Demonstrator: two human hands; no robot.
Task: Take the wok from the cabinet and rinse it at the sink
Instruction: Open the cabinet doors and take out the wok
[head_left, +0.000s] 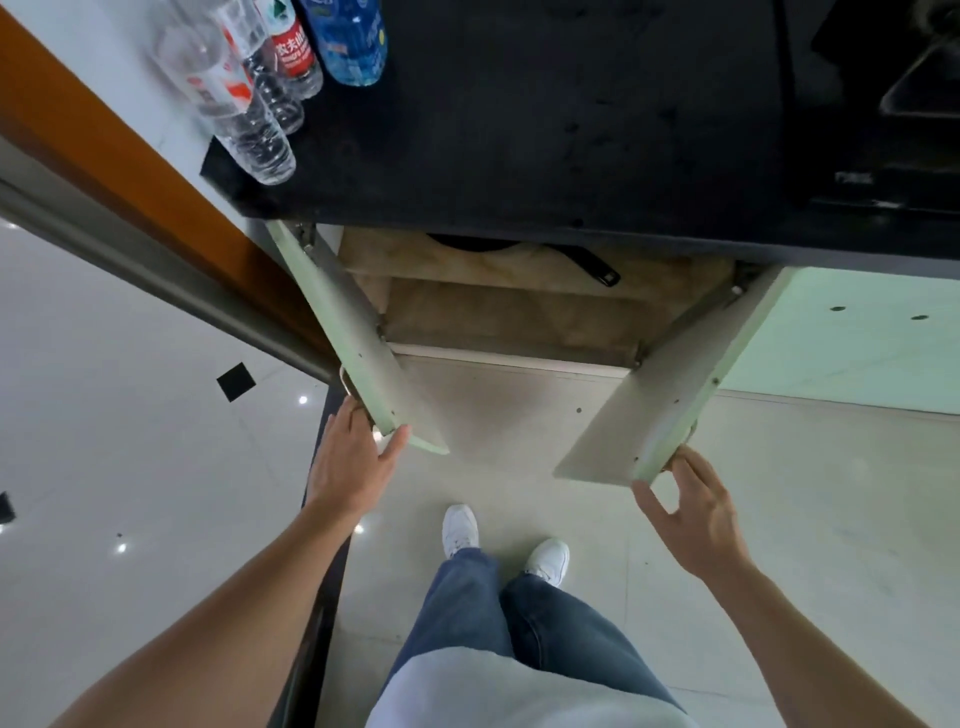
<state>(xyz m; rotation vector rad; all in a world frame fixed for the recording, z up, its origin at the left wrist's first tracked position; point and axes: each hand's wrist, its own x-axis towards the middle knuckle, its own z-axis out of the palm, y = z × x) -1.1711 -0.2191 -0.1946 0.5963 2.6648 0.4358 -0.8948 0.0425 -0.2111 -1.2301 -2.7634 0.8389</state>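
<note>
Over pale floor tiles (779, 519), the left hand (356, 462) grips the left door (358, 332) by its edge, the right hand's (698, 514) loosely spread fingers just touch the right door (649, 410), and beyond these two open doors the one wok (467, 243) lies on the cabinet shelf (498, 270), where its handle (597, 266) could catch under the countertop (519, 130) bearing four bottles (249, 104).
</note>
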